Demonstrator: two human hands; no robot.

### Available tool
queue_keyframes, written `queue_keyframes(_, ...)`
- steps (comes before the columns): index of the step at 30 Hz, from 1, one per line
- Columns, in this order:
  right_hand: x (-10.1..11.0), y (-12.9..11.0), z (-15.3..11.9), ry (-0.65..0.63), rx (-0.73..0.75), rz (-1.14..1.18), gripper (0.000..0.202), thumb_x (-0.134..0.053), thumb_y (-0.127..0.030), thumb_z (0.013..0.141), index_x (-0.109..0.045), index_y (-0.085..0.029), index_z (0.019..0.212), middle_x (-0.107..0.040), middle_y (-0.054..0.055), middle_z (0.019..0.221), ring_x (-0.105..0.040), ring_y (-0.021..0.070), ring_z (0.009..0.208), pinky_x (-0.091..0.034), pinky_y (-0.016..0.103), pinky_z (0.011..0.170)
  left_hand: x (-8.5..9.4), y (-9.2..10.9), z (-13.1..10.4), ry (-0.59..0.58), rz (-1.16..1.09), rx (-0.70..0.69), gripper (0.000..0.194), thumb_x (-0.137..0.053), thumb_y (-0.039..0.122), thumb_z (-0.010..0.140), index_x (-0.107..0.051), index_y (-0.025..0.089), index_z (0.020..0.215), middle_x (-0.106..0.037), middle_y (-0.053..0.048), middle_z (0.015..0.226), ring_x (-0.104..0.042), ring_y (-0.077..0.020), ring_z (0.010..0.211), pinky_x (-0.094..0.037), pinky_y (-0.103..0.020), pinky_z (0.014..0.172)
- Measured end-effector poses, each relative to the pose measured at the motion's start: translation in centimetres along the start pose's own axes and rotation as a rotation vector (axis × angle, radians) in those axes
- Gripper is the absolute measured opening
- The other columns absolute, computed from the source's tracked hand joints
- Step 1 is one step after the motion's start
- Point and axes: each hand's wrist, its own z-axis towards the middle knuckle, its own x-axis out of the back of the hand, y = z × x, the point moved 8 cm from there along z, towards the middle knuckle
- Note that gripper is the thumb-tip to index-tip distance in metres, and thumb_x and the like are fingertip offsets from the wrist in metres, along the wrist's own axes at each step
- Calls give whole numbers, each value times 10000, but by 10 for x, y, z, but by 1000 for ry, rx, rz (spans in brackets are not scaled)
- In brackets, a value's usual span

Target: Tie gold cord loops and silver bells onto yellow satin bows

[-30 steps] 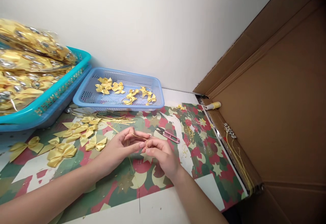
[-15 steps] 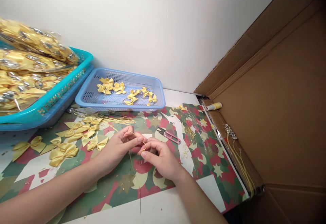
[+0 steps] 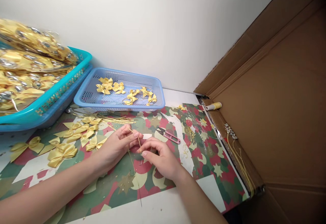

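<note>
A thin yellow cord [image 3: 139,142] runs between my two hands, with a small loop or knot near the right fingertips. My left hand [image 3: 121,144] is closed, pinching the cord between thumb and fingers. Close on its right, my right hand [image 3: 160,156] is also closed in a pinch, on the cord's lower part. From the left hand a thin strand [image 3: 132,166] hangs down toward the table's front edge, its tip dark and straight. Several yellow ribbon bows [image 3: 62,153] lie left of my left hand. Pink-handled thread snips [image 3: 169,135] rest beyond my right hand.
A blue basket [image 3: 84,104] holding several bows stands at the back. Left of it, a teal basket [image 3: 58,90] carries bagged bows. Gold strips [image 3: 119,119] lie before the blue basket. Along the cardboard wall [image 3: 280,115] are a yellow thread cone [image 3: 214,106] and beads [image 3: 230,131].
My hands have moved slightly apart, the left one shifting a little left. The cord between them has gone from curled to nearly straight. The hanging strand has swung slightly.
</note>
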Motion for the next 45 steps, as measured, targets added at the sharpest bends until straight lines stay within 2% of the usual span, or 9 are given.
queue_keyframes(3, -1, 2, 2, -19, -1, 76, 165, -598, -223, 793, -762, -226, 811, -640, 38, 1019, -600, 214, 1081, -450, 341, 966, 0, -1, -1, -27, 78, -14, 563, -883, 425, 718, -350, 242, 728, -618, 53, 646, -529, -137, 632, -410, -246, 574)
queue_keyframes(6, -2, 1, 2, -10, 8, 99, 172, -609, -252, 796, -778, -233, 821, -668, 43, 1025, -594, 228, 1126, -435, 356, 1012, -2, 0, -2, -40, 175, -47, 542, -854, 465, 741, -361, 240, 728, -615, 54, 648, -507, -138, 623, -407, -257, 586)
queue_keyframes(12, -3, 4, 4, 102, -10, 108, 85, -656, -259, 746, -722, -225, 703, -688, 28, 850, -627, 214, 942, -493, 351, 887, -6, 4, -4, -38, 256, -86, 540, -842, 505, 731, -373, 238, 713, -633, 38, 662, -527, -148, 625, -424, -267, 595)
queue_keyframes(16, 0, 6, 5, 148, -8, 137, 107, -657, -254, 717, -699, -225, 623, -664, 21, 791, -615, 203, 886, -491, 344, 863, -2, 2, -2, -23, 236, -76, 552, -853, 491, 722, -358, 246, 725, -616, 45, 636, -524, -149, 611, -418, -262, 578)
queue_keyframes(26, 4, 7, 3, 151, -47, 102, 141, -600, -194, 692, -671, -215, 572, -620, 5, 721, -539, 154, 723, -438, 286, 683, 4, -2, 0, 24, 94, -30, 598, -885, 427, 707, -316, 244, 714, -518, 82, 615, -463, -115, 590, -399, -224, 546)
queue_keyframes(35, 3, 6, 4, 141, -37, 95, 146, -584, -179, 686, -641, -210, 554, -589, -3, 702, -532, 145, 685, -425, 269, 634, 6, -1, 3, 91, 92, -23, 628, -918, 423, 648, -319, 238, 678, -467, 78, 616, -477, -122, 595, -396, -226, 537)
queue_keyframes(38, 8, -2, 0, 212, 58, -19, 145, -563, -178, 729, -618, -211, 599, -586, 3, 738, -513, 146, 666, -403, 278, 601, 3, 1, 2, 56, 28, -8, 577, -921, 390, 649, -367, 235, 688, -528, 55, 649, -531, -146, 650, -426, -245, 569)
queue_keyframes(40, 13, -15, -5, 287, 207, -199, 143, -545, -159, 757, -590, -213, 633, -591, 13, 758, -531, 166, 714, -406, 298, 639, -2, 2, 0, -1, -10, 19, 528, -901, 400, 675, -400, 234, 694, -546, 44, 657, -533, -158, 674, -451, -265, 607)
queue_keyframes(45, 5, -42, -20, 366, 581, -662, 123, -527, -129, 769, -531, -224, 691, -591, 21, 747, -515, 193, 759, -391, 336, 729, -13, -2, -8, -168, 69, 53, 493, -806, 471, 782, -393, 233, 658, -408, 65, 569, -364, -135, 580, -369, -249, 565)
